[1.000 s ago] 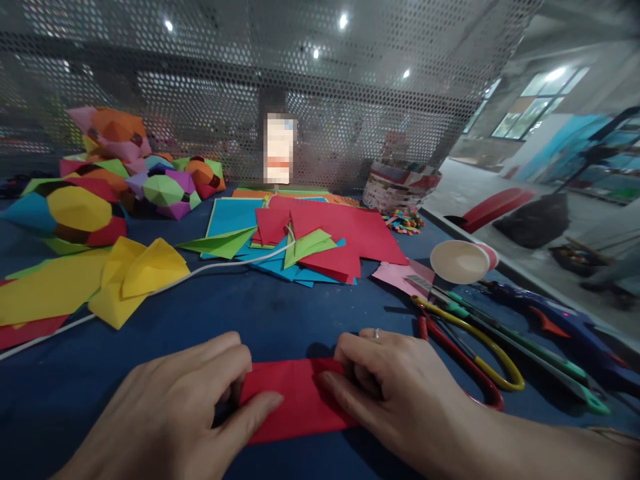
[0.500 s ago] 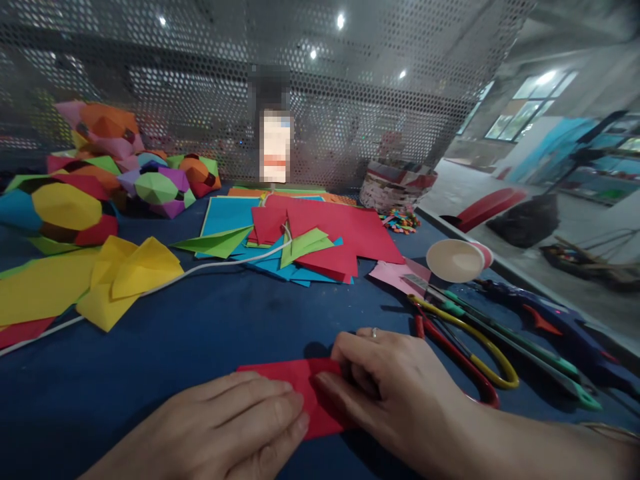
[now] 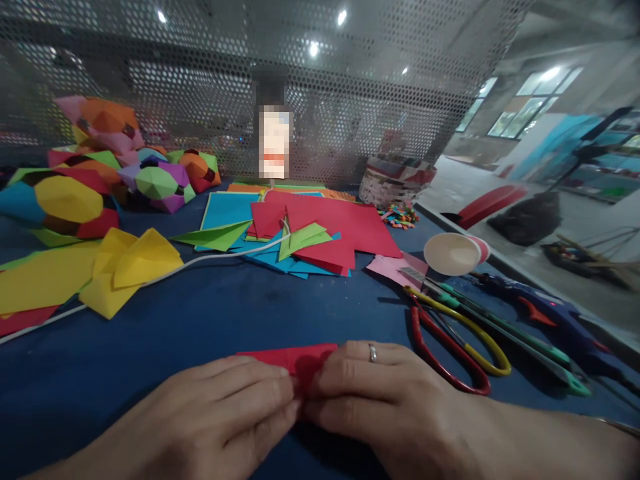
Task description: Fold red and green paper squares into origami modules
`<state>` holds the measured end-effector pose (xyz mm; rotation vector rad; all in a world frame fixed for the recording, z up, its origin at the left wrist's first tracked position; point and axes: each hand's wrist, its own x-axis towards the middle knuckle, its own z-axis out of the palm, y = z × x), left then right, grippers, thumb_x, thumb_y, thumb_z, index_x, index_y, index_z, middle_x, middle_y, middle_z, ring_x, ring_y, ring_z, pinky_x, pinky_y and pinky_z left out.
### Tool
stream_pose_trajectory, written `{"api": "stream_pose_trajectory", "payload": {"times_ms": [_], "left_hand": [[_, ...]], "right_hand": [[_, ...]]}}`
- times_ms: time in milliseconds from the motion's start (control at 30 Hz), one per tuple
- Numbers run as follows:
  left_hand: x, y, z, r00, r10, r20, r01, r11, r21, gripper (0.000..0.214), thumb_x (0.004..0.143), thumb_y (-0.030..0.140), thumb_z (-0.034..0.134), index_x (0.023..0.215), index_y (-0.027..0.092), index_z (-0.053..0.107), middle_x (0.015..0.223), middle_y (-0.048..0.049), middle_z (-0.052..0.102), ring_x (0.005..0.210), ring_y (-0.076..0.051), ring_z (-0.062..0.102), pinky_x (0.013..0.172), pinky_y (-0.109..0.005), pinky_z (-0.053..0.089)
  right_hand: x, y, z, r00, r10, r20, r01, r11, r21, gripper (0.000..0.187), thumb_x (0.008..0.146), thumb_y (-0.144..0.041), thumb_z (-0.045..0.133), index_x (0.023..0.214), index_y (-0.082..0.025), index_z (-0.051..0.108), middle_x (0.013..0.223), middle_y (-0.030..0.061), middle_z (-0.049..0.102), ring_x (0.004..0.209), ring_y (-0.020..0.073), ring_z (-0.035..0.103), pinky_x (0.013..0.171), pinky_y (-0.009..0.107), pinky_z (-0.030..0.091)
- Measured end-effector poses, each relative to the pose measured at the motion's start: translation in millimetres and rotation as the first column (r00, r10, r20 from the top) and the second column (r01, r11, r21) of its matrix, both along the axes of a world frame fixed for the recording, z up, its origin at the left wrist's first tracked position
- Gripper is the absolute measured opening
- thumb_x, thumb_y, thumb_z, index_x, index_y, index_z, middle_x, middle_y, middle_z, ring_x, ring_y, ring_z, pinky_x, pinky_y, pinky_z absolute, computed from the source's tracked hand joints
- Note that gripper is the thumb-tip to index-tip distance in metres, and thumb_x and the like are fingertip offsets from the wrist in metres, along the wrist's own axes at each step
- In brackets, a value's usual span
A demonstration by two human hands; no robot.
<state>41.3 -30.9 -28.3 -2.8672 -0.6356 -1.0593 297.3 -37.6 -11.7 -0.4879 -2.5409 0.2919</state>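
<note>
A folded red paper lies on the blue table near the front edge. Both hands lie on it and cover most of it. My left hand presses down with fingers together and stretched flat, fingertips at the paper's middle. My right hand, with a ring on one finger, presses flat from the right, its fingertips meeting those of the left. Only the paper's far edge shows.
Red-handled scissors and yellow-handled scissors lie right of my hands, with a blue glue gun and a tipped paper cup. Red, blue and green sheets sit ahead, yellow folds left, paper balls far left. A mesh screen stands behind.
My left hand slid right over the red paper and flattened. My right hand shifted from a curled grip to lying flat, so the paper is now nearly covered.
</note>
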Motion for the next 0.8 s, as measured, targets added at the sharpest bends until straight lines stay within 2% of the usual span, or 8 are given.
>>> {"api": "stream_pose_trajectory", "payload": {"times_ms": [167, 300, 367, 467, 600, 800], "left_hand": [[-5, -2, -1.9, 0.998, -0.017, 0.058, 0.016, 1.0, 0.013, 0.051, 0.123, 0.025, 0.026, 0.096, 0.023, 0.069, 0.086, 0.0053, 0.08, 0.078, -0.008, 0.076, 0.087, -0.013, 0.059], [-12, -5, -3.0, 1.0, -0.02, -0.019, 0.023, 0.989, 0.145, 0.04, 0.118, 0.015, 0.036, 0.098, 0.022, 0.069, 0.086, 0.0038, 0.081, 0.071, -0.012, 0.074, 0.063, -0.024, 0.055], [-16, -6, -3.8, 0.998, -0.029, -0.055, 0.038, 0.986, 0.162, 0.036, 0.115, 0.013, 0.038, 0.098, 0.022, 0.069, 0.086, 0.0019, 0.081, 0.068, -0.014, 0.073, 0.057, -0.028, 0.05], [-17, -7, -4.5, 0.997, -0.045, -0.067, 0.055, 0.984, 0.168, 0.036, 0.113, 0.014, 0.036, 0.099, 0.022, 0.068, 0.087, -0.0002, 0.081, 0.068, -0.016, 0.073, 0.056, -0.031, 0.048], [-18, -9, 0.3, 0.997, -0.036, -0.074, 0.05, 0.98, 0.193, 0.035, 0.111, 0.013, 0.038, 0.095, 0.022, 0.068, 0.087, -0.001, 0.081, 0.069, -0.016, 0.073, 0.056, -0.032, 0.047], [-27, -10, 14.3, 0.957, -0.064, -0.283, 0.095, 0.991, 0.096, 0.037, 0.115, 0.018, 0.035, 0.111, 0.019, 0.073, 0.1, -0.0044, 0.085, 0.085, -0.017, 0.08, 0.065, -0.027, 0.057]], "right_hand": [[3, 3, -5.6, 0.996, 0.078, 0.049, -0.08, 0.996, 0.043, 0.019, 0.11, -0.009, 0.057, 0.112, -0.01, 0.076, 0.106, 0.0078, 0.081, 0.097, 0.0185, 0.074, 0.091, 0.027, 0.057], [5, 2, -5.6, 0.996, 0.036, 0.081, -0.042, 0.996, 0.081, 0.017, 0.109, -0.013, 0.061, 0.118, -0.011, 0.075, 0.11, 0.0065, 0.081, 0.094, 0.0192, 0.072, 0.081, 0.03, 0.055], [5, 0, -4.1, 0.994, 0.02, 0.106, -0.03, 0.995, 0.09, 0.021, 0.11, -0.016, 0.062, 0.127, -0.013, 0.073, 0.113, 0.0055, 0.08, 0.091, 0.0188, 0.07, 0.078, 0.031, 0.054], [5, -1, -2.5, 0.984, 0.027, 0.179, -0.045, 0.994, 0.096, 0.032, 0.11, -0.023, 0.066, 0.141, -0.015, 0.068, 0.112, 0.0047, 0.079, 0.088, 0.0196, 0.067, 0.076, 0.033, 0.054], [3, -2, -2.5, 0.967, 0.02, 0.253, -0.053, 0.991, 0.126, 0.037, 0.111, -0.033, 0.067, 0.142, -0.013, 0.068, 0.11, 0.0066, 0.078, 0.094, 0.0218, 0.068, 0.078, 0.034, 0.056], [4, -2, -5.3, 0.971, 0.03, 0.238, -0.064, 0.989, 0.137, 0.037, 0.112, -0.036, 0.063, 0.137, -0.01, 0.071, 0.112, 0.0125, 0.079, 0.106, 0.0228, 0.074, 0.087, 0.033, 0.061]]}}
